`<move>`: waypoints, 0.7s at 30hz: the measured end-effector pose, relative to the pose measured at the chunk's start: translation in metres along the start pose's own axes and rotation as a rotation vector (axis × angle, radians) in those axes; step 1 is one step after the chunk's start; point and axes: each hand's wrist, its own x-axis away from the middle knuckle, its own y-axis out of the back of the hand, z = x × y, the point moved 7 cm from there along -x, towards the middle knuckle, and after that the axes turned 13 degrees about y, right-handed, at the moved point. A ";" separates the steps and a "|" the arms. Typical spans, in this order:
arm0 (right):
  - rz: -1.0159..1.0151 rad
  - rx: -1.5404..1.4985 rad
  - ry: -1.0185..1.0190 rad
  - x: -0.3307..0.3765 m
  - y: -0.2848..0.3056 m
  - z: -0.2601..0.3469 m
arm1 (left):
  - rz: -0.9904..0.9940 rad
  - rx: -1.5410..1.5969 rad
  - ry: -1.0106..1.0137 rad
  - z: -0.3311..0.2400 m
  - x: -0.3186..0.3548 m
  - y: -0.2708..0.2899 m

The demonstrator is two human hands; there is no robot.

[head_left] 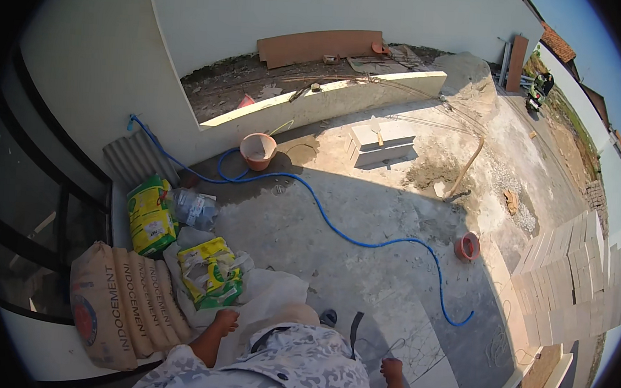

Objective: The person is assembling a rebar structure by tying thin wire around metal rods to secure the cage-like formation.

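My left hand (226, 321) hangs low in front of my body, its fingers curled closed, with nothing visible in them. It is nearest to an opened yellow-and-green bag (210, 270) lying on pale plastic sheeting (276, 290). On the other side, my right hand (391, 369) hangs with curled fingers, and nothing shows in it. Thin wire or string (404, 345) lies on the ground beyond that hand. Several stacked brown cement sacks (122, 303) stand to the left. Behind them are a full yellow-and-green bag (151, 216) and a clear plastic bottle or pack (194, 208).
A blue hose (330, 224) snakes across the concrete floor. An orange bucket (257, 152) stands by the low wall (330, 99), a smaller bucket (467, 248) farther right. Pale blocks (381, 143) carry a trowel (377, 130). A long-handled tool (466, 168) stands near wet mortar; more blocks (562, 266) are stacked right.
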 end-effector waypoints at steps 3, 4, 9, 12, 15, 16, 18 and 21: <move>-0.184 -0.169 0.222 -0.108 0.093 0.125 | 0.081 -0.180 -0.023 0.002 0.030 -0.046; -0.228 -0.123 0.296 -0.134 0.115 0.176 | 0.078 -0.285 -0.070 0.000 0.033 -0.058; -0.269 -0.143 0.528 -0.229 0.148 0.330 | 0.020 -0.103 0.143 -0.018 0.011 -0.071; -0.168 -0.123 0.461 -0.269 0.107 0.344 | -0.050 -0.013 0.198 -0.077 -0.020 -0.078; -0.011 -0.016 0.281 -0.296 0.046 0.305 | -0.058 0.140 0.195 -0.162 -0.041 -0.089; 0.043 -0.033 0.165 -0.295 0.026 0.280 | -0.094 0.145 0.187 -0.200 -0.042 -0.093; 0.489 0.225 0.246 -0.283 -0.020 0.265 | -0.050 0.154 0.077 -0.284 -0.051 -0.104; 0.559 0.440 0.300 -0.283 -0.038 0.299 | -0.137 0.048 -0.264 -0.436 -0.024 -0.123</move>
